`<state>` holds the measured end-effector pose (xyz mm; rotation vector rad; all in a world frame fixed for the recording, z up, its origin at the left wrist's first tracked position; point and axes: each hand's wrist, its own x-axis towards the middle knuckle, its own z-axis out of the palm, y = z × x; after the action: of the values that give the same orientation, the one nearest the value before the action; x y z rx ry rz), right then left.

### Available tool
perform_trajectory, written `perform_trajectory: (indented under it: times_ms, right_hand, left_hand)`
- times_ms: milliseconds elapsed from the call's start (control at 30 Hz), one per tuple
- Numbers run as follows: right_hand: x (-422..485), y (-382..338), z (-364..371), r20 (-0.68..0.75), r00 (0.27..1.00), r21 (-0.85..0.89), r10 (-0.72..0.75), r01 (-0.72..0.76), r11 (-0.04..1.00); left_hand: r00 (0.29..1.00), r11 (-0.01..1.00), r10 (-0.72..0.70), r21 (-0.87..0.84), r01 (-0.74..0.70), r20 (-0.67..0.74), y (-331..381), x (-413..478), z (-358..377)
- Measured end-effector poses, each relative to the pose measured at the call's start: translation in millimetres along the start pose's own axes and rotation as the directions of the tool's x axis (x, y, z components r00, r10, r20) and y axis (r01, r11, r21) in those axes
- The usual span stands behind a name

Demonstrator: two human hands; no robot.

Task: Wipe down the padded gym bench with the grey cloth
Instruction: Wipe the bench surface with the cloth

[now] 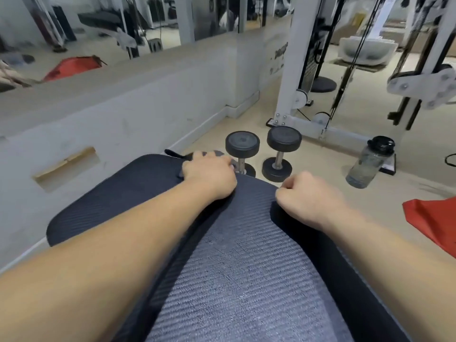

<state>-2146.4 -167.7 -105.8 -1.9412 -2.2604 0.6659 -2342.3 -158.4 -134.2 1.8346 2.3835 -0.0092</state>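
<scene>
A grey cloth [246, 280] with a ribbed weave lies spread along the middle of the dark padded bench [103, 208], running from the bottom edge of the view up toward both hands. Two bare forearms reach forward over it, one on each side. The right hand [306, 196] is curled into a loose fist at the cloth's far right corner, fingers folded under so that it appears to pinch the cloth edge, though the actual grip is hidden beneath the knuckles. The left hand [209, 172] sits farther ahead at the far end of the bench, palm down with fingers bent over the rounded edge, pressing on a bunched bit of grey fabric there; whether it truly holds it cannot be told.

Beyond the bench end, on the pale floor, stand two black dumbbells [281, 154] side by side, upright on their ends. To their right lies one clear water bottle [367, 166] with a black lid, tilted. A red mat [434, 223] shows at the right edge, and a white cable machine [293, 70] frame rises behind the dumbbells
</scene>
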Motion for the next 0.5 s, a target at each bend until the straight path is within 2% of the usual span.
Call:
perform_trajectory:
  times_ms: [100,167,233,300,367,433,500]
  right_hand:
    - [1.9,3.5,3.2,-0.027,0.999,0.0,-0.019,0.019,1.0]
    - [1.1,6.9,1.3,-0.023,0.999,0.134,-0.03,0.033,0.99]
    - [-0.6,9.5,-3.1,0.013,1.0,0.178,-0.023,0.02,0.984]
    - [-1.8,9.1,-5.8,0.014,0.999,0.077,-0.036,0.035,0.996]
    - [-5.6,-2.9,-3.9,-0.072,0.992,-0.085,-0.1,0.094,0.992]
    - [-7.3,-23.4,4.3,-0.173,0.964,-0.108,-0.202,0.186,0.977]
    - [-7.9,-50.3,17.7,-0.214,0.927,-0.116,-0.308,0.289,0.95]
  left_hand:
    - [0.94,0.935,0.335,-0.152,-0.322,0.07,48.4,-7.1,-4.9]
    - [0.905,0.904,0.403,-0.214,-0.371,0.134,55.3,-0.8,-9.4]
    - [0.892,0.904,0.406,-0.227,-0.361,0.198,49.2,5.2,-13.0]
    - [0.905,0.923,0.372,-0.184,-0.338,0.204,35.3,12.8,-17.6]
    - [0.924,0.943,0.324,-0.143,-0.299,0.204,13.0,18.3,-22.6]
    - [0.938,0.961,0.27,-0.121,-0.248,0.217,-21.6,24.8,-29.5]
    - [0.954,0.977,0.203,-0.116,-0.181,0.22,-64.0,32.1,-35.7]
